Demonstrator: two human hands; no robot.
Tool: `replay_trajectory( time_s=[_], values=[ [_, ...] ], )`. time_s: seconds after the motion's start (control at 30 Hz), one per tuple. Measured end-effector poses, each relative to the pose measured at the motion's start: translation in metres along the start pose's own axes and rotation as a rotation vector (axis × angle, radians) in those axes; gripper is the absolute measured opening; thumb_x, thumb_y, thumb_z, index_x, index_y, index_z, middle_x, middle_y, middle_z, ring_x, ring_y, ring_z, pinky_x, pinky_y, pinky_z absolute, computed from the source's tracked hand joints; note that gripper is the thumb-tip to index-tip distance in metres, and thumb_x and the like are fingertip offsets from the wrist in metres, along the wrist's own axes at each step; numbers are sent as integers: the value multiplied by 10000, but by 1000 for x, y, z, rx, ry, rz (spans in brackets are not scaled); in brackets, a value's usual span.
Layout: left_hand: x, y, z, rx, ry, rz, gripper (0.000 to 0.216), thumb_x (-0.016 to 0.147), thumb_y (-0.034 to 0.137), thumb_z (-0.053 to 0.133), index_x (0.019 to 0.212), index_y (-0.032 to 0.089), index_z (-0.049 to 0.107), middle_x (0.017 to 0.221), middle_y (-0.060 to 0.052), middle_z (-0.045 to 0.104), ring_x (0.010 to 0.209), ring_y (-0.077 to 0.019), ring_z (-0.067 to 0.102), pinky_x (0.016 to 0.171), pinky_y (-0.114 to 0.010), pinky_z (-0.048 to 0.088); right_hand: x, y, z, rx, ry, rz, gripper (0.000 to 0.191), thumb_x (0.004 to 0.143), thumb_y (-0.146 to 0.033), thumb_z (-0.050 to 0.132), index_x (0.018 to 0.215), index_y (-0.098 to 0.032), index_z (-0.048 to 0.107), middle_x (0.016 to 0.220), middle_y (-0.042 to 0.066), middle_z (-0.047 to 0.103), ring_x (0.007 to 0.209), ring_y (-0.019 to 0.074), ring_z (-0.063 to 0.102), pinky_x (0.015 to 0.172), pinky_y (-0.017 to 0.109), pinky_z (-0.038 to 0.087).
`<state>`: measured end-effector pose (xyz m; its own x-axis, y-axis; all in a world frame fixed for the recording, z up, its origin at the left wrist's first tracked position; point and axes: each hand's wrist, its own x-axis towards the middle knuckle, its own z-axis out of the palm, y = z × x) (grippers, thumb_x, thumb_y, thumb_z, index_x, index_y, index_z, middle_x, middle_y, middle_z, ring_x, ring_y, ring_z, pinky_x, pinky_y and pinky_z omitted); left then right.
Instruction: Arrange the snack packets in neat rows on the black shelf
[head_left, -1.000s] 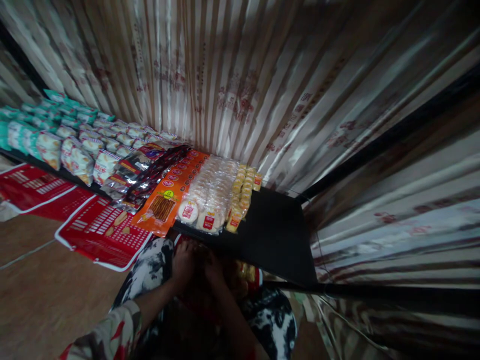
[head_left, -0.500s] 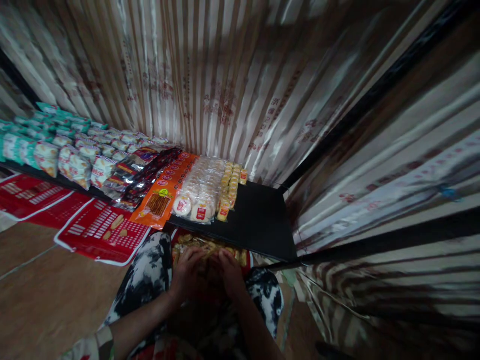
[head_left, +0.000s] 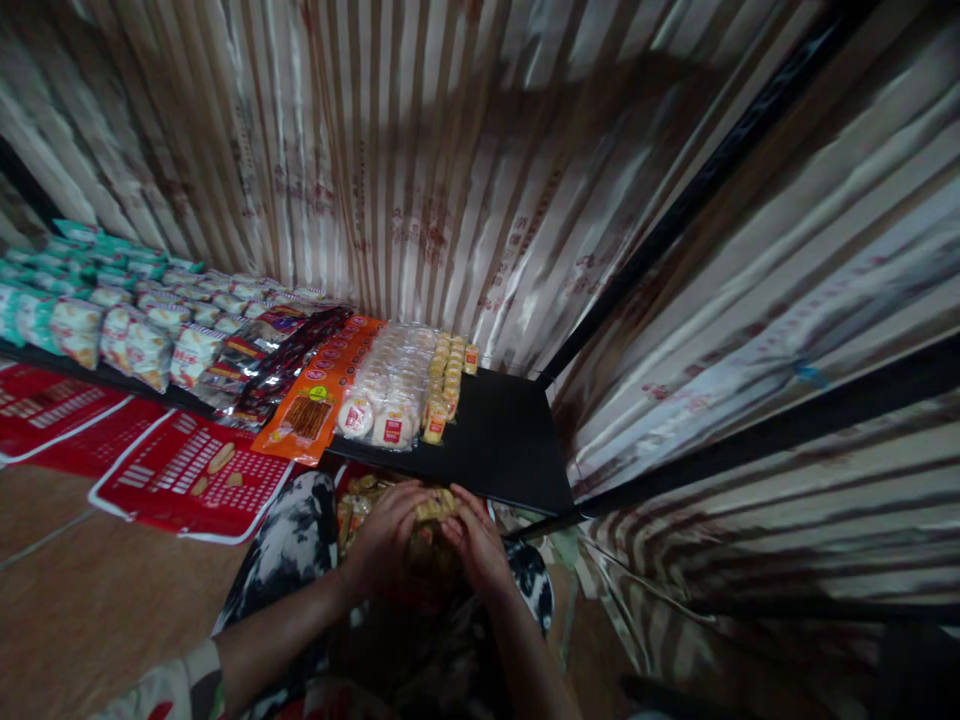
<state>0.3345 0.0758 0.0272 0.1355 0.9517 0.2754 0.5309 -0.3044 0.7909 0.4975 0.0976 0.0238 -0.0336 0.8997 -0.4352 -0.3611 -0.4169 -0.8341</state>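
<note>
Between my knees is an open red bag of yellow wrapped crackers [head_left: 358,503]. Over it, my left hand [head_left: 388,528] and my right hand [head_left: 480,545] are curled around a yellow cracker pack [head_left: 437,505], one at each end. Its lower side is hidden by my fingers and shadow. Just beyond, on the black shelf [head_left: 502,440], similar yellow cracker packs [head_left: 442,390] stand in short rows. Beside them are rows of round white rice crackers [head_left: 386,390] in clear wrappers.
Further left on the shelf lie an orange snack bag [head_left: 315,400], dark packets [head_left: 274,360], white snack bags [head_left: 135,345] and teal bags [head_left: 34,315]. Red bags [head_left: 195,470] hang below the shelf edge. A striped curtain [head_left: 420,150] and black frame bars [head_left: 675,220] enclose the back and right.
Both hands have come up slightly out of the bag, and a yellow cracker pack now shows between them. The view has shifted a little to the right.
</note>
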Motion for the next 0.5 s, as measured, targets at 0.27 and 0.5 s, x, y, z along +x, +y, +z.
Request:
replay_trajectory(
  time_s=[0.27,0.5],
  values=[
    [47,10,2,-257,8,-346,239,793,250,462,916,192,658,917,-42,669,847,-163,607,740,-260,496,1,-1,-16,-100,-75,7,383,717,-489,611,969,-201,648,811,34,680,664,148,607,544,229,414],
    [86,9,18,-503,57,-596,194,720,276,551,823,143,647,607,20,599,502,-101,526,436,-187,426,14,-8,-27,-88,2,-82,588,655,-422,714,1173,-212,530,788,-8,651,549,85,512,505,194,372]
  ],
)
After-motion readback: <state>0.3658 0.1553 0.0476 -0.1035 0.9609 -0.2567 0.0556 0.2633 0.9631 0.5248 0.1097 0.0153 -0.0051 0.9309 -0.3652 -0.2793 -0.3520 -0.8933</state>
